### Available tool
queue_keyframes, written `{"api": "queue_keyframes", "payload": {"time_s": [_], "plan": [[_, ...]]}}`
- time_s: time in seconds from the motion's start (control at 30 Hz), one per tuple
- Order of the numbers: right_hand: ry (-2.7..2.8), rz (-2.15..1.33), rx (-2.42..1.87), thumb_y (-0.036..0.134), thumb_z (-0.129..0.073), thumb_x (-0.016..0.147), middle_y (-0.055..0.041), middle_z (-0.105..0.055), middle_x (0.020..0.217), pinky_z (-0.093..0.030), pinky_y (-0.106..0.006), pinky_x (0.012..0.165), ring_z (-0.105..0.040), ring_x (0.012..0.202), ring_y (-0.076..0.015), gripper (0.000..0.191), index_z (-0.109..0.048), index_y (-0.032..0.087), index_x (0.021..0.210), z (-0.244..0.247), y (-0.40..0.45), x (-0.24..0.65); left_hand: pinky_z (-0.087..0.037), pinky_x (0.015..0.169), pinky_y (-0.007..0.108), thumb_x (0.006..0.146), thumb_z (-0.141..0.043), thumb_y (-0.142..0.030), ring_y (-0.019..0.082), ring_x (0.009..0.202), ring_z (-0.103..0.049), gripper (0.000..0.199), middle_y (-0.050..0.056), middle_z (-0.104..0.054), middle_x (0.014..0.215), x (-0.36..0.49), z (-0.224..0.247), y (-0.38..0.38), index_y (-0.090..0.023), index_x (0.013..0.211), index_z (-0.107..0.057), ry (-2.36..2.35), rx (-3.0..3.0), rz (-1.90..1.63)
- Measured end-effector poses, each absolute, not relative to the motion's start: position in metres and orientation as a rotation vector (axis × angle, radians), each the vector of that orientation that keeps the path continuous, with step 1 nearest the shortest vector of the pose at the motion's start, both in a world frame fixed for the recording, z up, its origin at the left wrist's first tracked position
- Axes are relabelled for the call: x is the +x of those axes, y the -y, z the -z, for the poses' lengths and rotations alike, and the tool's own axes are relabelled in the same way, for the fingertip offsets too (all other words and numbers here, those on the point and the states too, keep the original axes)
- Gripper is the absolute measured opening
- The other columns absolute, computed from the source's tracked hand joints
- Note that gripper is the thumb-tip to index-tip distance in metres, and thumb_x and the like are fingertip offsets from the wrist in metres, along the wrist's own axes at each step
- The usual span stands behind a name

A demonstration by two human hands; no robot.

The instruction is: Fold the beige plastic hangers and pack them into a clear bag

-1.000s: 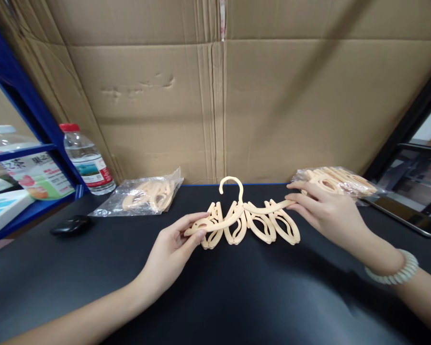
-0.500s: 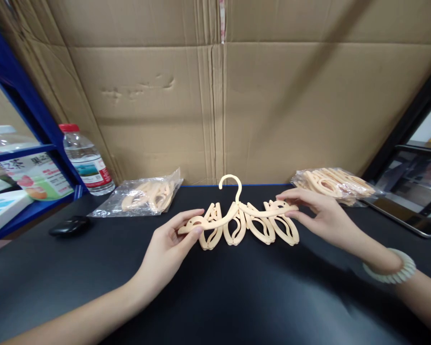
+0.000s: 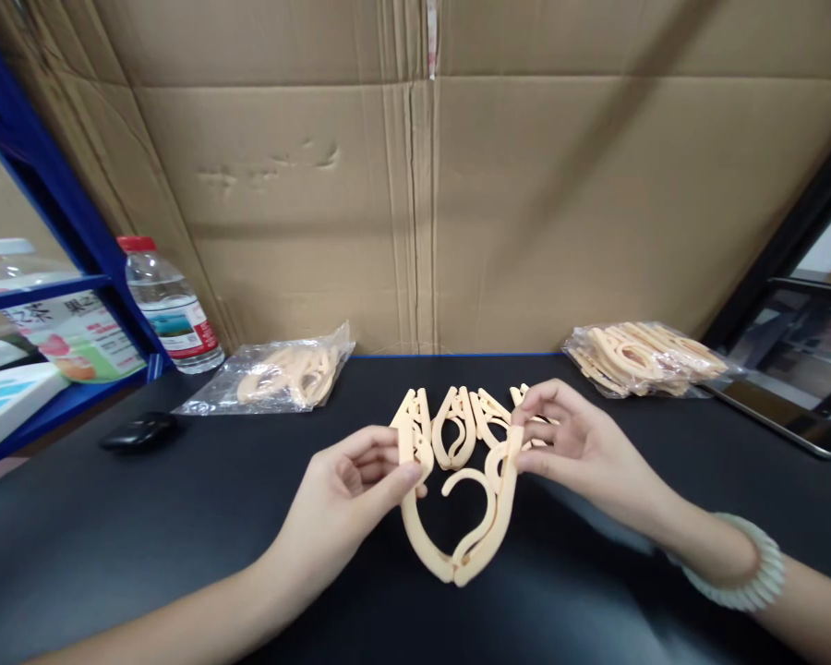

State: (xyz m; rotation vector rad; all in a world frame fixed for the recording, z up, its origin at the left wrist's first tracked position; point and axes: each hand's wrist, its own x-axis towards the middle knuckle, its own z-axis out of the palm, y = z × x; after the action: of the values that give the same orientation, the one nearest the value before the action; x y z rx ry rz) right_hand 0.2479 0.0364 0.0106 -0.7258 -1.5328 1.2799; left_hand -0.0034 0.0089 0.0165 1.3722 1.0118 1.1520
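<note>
A cream-coloured folding hanger [image 3: 493, 540] is bent into a V in front of me, its two arms pointing up and its hook lying between them. My left hand [image 3: 360, 485] pinches the end of one arm between thumb and fingers. The other arm's end is gripped by my right hand [image 3: 568, 439]. Just behind, several folded hangers [image 3: 455, 429] of the same kind stand in a row on the black table [image 3: 180, 526]; my hands partly cover the outer ones.
Clear plastic bags of folded hangers lie at the back, one bag [image 3: 291, 374] on the left and another bag [image 3: 637, 356] on the right. A black mouse [image 3: 140, 431], a water bottle [image 3: 173, 309] and a blue shelf [image 3: 97, 282] are at left. A tablet-like device [image 3: 782, 416] rests at right.
The held hanger has gone from spread arms with the hook up to folded arms, its hook now inside. Both hands have come closer together, and the hanger's middle is lower and nearer me.
</note>
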Motion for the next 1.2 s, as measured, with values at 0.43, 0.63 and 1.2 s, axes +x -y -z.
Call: {"api": "queue_keyframes", "payload": {"time_s": [0.43,0.63,1.2], "plan": [[1.791,-1.313,-0.733,0.026,-0.065,0.089,-0.0020,-0.061,0.088,-0.054,-0.023,0.072,-0.063,0.081,-0.0114,0.008,-0.061,0.018,0.089,-0.012,-0.011,0.230,-0.053,0.066,0.024,0.081,-0.071,-0.035,0.015,0.078,-0.060,0.022,0.004,-0.064,0.082,0.005,-0.009,-0.004,-0.016,0.087,-0.062,-0.966,1.389,-1.119],[2.174,-1.299,-0.636,0.022,-0.055,0.096,-0.0054,-0.064,0.106,-0.048,-0.035,0.096,-0.060,0.102,-0.0156,0.037,-0.054,0.025,0.133,-0.015,-0.002,0.235,-0.052,0.076,0.029,0.082,-0.070,-0.032,0.018,0.083,-0.062,0.018,0.004,-0.065,0.085,0.003,-0.008,-0.005,-0.016,0.087,-0.062,-0.979,1.473,-1.160],[2.368,-1.016,-0.785,0.034,-0.064,0.090,-0.0039,-0.057,0.109,-0.044,-0.034,0.093,-0.053,0.104,-0.0191,0.021,-0.057,0.024,0.107,-0.028,0.005,0.234,-0.052,0.076,0.029,0.082,-0.069,-0.031,0.019,0.085,-0.063,0.017,0.004,-0.068,0.089,0.006,-0.011,-0.002,-0.017,0.090,-0.064,-0.985,1.530,-1.066]]}}
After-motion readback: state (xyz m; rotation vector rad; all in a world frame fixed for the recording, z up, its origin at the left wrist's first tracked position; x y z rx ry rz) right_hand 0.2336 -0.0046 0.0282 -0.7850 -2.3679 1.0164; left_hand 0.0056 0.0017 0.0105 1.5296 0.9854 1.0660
